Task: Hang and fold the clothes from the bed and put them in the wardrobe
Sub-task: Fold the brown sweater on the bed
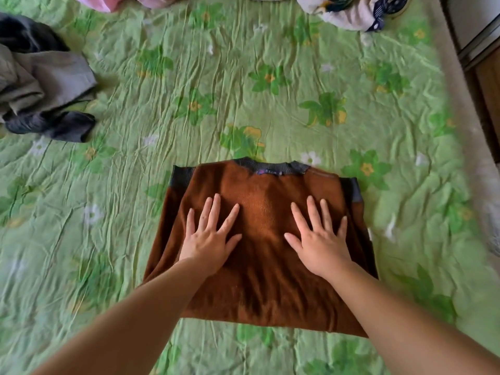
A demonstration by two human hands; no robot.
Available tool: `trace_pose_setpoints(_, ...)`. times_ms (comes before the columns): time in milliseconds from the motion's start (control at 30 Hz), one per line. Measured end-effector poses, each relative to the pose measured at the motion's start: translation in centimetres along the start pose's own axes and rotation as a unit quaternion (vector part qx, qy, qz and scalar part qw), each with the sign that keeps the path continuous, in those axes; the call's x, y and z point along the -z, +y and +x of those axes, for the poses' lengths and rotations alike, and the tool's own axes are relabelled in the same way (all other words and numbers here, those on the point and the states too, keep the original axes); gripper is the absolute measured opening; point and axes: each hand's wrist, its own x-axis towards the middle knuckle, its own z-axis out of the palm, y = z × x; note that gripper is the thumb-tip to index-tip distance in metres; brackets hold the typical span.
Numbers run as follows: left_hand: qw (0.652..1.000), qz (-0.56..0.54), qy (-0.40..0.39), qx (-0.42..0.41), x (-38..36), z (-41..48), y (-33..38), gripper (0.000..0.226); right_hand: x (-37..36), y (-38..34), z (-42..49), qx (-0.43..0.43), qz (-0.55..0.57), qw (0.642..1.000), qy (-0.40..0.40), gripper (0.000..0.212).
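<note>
1. A brown sweater (265,266) lies flat on the bed (243,77), in the near middle of the view. It is folded into a rough rectangle, with its sides turned in.
2. Its dark ribbed collar (273,166) is at the far edge, pointing away from the person, with a small label just inside it. Dark ribbed bands also show at the far left corner (181,177) and along the far right edge (351,190).
3. The left hand (209,243) rests palm down on the left half of the sweater. Its fingers are straight and spread, pointing toward the collar.
4. The right hand (322,244) rests palm down on the right half in the same way, fingers fanned out and flat on the knit.
5. The two hands are apart, with a strip of bare brown cloth between the thumbs. Neither hand grips or pinches the fabric. The sweater lies directly beneath both palms, and its near hem reaches back under the forearms.
6. The bed is covered by a wrinkled green sheet printed with flowers.
7. A heap of grey and dark clothes (46,85) lies at the far left, well apart from the sweater.
8. A pink garment (100,2) sits at the top edge, and a white patterned garment (354,12) at the top right.
9. Wooden furniture (487,77) stands beyond the bed's right side.
</note>
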Motion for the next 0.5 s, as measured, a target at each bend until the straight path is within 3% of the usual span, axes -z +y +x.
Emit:
trace_pose_setpoints(133,0.999,0.003,0.003,0.034,-0.8,-5.2,-1.2,0.068,0.4,0.4,-3.7,-0.018,-0.033,0.999,0.015,0.073)
trace_pose_setpoints(300,0.988,-0.080,0.008,0.135,-0.3,-10.0,-3.0,0.071,-0.3,1.8,-9.6,-0.138,-0.012,0.987,0.079,0.064)
trace_pose_setpoints(400,0.954,-0.199,0.052,0.218,0.8,-11.1,-4.0,0.060,-0.1,2.3,-11.9,-0.210,0.042,0.974,0.079,0.061)
trace_pose_setpoints(500,0.947,-0.199,0.018,0.250,1.3,-11.8,-5.4,0.041,0.4,2.6,-13.4,-0.245,0.074,0.965,0.060,0.044)
